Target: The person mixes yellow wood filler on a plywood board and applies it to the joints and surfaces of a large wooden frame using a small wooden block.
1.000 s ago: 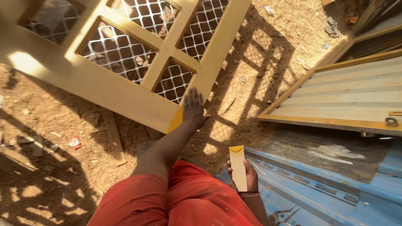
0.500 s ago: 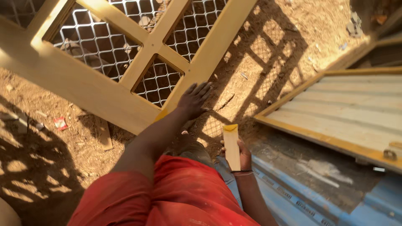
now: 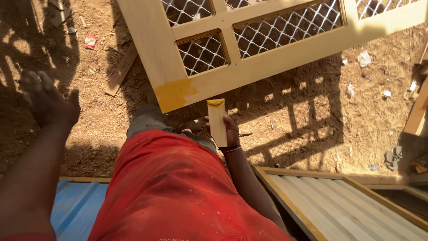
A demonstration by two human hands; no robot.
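Nearest the camera is a red garment (image 3: 178, 196) over the person's lap, with a blue sheet (image 3: 76, 207) low on the left and a ribbed panel in a yellow frame (image 3: 339, 209) low on the right. The right hand (image 3: 228, 130) is clamped on a flat strip of wood (image 3: 217, 121), held upright with yellow paste on its top end, just below the painted corner of the door frame (image 3: 196, 87). The left hand (image 3: 49, 105) is out to the side with fingers spread, holding nothing, well apart from the right.

Spreading the yellow well likely means laying the strip's loaded end flat on the frame and drawing it along the grain from the yellow patch (image 3: 176, 93), keeping clear of the wire mesh (image 3: 203, 56) in the openings.

Beyond the frame's lower edge lies sandy ground (image 3: 312, 111) scattered with scraps, with open room to the right; a loose plank (image 3: 120, 71) lies near the frame's left edge, and timber crowds the far right edge.
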